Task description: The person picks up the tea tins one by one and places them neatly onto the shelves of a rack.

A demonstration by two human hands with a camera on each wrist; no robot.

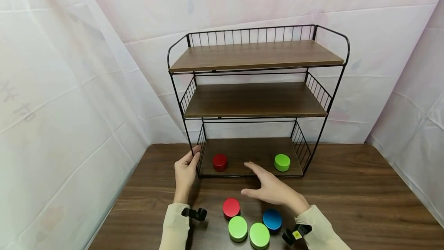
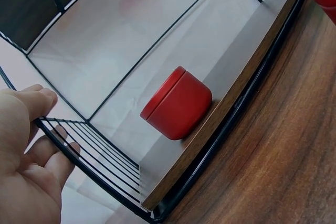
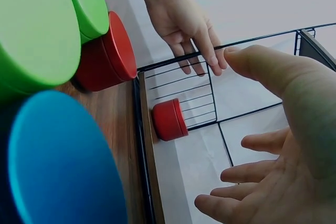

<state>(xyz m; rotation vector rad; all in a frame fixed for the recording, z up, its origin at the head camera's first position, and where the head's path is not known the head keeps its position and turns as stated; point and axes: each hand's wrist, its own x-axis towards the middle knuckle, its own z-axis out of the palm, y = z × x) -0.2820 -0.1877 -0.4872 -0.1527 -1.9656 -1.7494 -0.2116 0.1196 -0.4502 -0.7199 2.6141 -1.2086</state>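
Note:
My left hand (image 1: 186, 168) pinches the left side rail of a three-tier wire rack (image 1: 254, 111), its thumb on one side of the wires and fingers on the other. Just inside that rail, a round red tin (image 2: 181, 103) rests on the bottom shelf. At the same shelf's right end sits a green tin (image 1: 282, 163). My right hand (image 1: 272, 188) hovers before the shelf's front edge with fingers spread and nothing in them. Below it on the table are a blue tin (image 1: 272, 220), another red tin (image 1: 231, 208) and two more green tins (image 1: 237, 228).
The rack has a top shelf (image 1: 256, 55) and a middle shelf (image 1: 256, 99) of dark wood in black wire. It stands on a brown wooden table (image 1: 350, 196). Pale printed cloth (image 1: 86, 88) hangs behind and at both sides.

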